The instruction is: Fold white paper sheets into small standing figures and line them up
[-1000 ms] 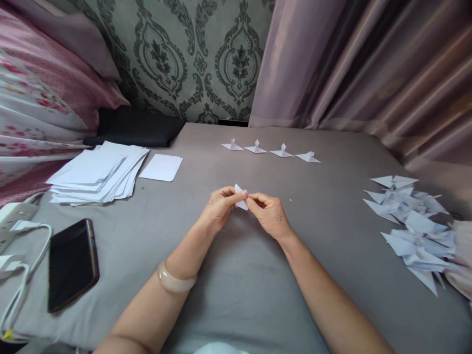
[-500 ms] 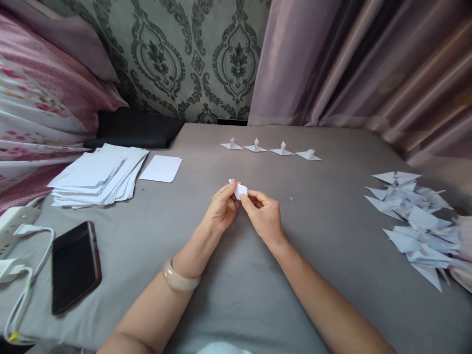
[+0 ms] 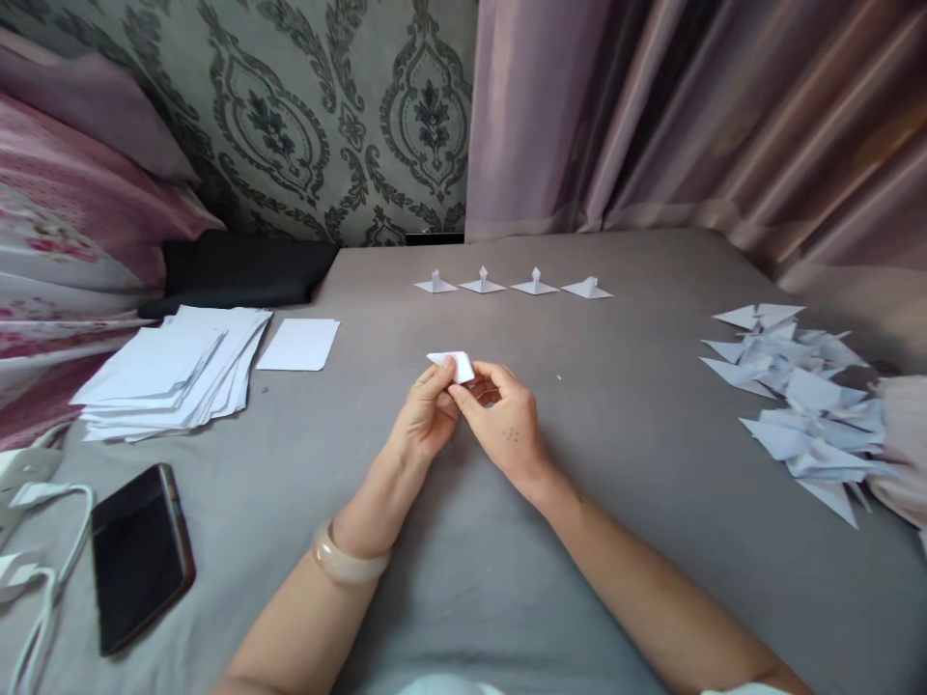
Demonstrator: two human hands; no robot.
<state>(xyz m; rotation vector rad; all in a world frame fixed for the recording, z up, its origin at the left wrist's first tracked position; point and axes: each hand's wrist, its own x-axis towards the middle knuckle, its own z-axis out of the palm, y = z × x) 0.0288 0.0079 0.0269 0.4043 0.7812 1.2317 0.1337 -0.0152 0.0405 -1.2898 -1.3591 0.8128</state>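
Note:
Between my two hands, above the middle of the grey cloth, is a small folded piece of white paper (image 3: pixel 463 367). My left hand (image 3: pixel 430 405) pinches it with the thumb on top, and a pointed corner sticks out to the left. The fingers of my right hand (image 3: pixel 503 410) are closed at the paper's lower right edge, thumb in front and fingertips behind. Beyond my hands several folded paper cranes (image 3: pixel 535 283) stand in a row. A heap of flatter folded cranes (image 3: pixel 815 386) lies on the right.
A stack of white paper sheets (image 3: pixel 163 381) lies on the left, beside a separate square sheet (image 3: pixel 298 345). Nearer are a phone (image 3: pixel 141 560) and a white power strip with cables (image 3: pixel 29 473). A black folded item (image 3: pixel 246 273) sits behind, and curtains (image 3: pixel 652 116) hang at the back right.
The folded paper has turned in my fingers, so its point now shows further left and more of it is visible. My right thumb has slid down and left along it. The whole view has shifted slightly.

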